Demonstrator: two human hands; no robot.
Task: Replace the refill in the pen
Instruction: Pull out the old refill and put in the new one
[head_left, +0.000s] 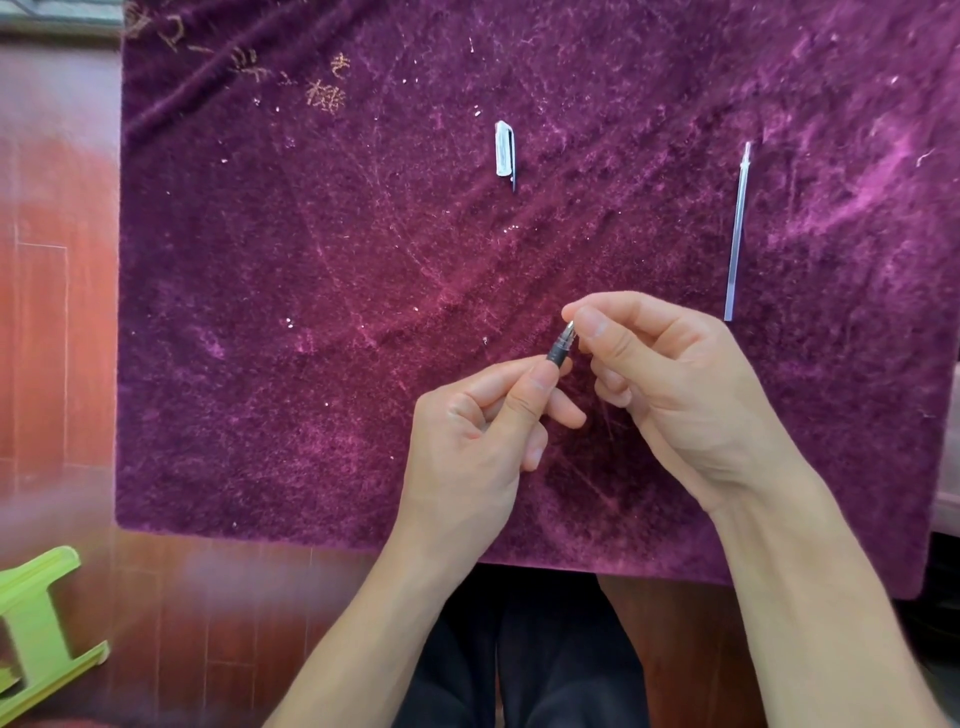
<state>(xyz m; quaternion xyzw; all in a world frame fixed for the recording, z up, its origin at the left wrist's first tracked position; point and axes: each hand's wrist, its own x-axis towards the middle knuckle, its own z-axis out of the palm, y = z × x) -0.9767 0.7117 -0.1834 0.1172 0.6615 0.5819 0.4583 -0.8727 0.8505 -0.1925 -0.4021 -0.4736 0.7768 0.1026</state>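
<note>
A pen (562, 346) with a dark grip and a metal tip is held over the purple cloth (311, 312). My left hand (483, 431) pinches its barrel just below the grip; most of the barrel is hidden inside that hand. My right hand (660, 384) has thumb and forefinger closed around the metal tip end. A thin clear refill (737, 228) lies on the cloth to the upper right, apart from both hands. The pen's white cap (504, 150) with a dark clip lies farther back near the middle.
The cloth covers a table whose front edge is near my lap. Reddish wooden floor (62, 312) shows at the left. A light green plastic stool (36, 623) stands at the lower left. Small white specks dot the cloth.
</note>
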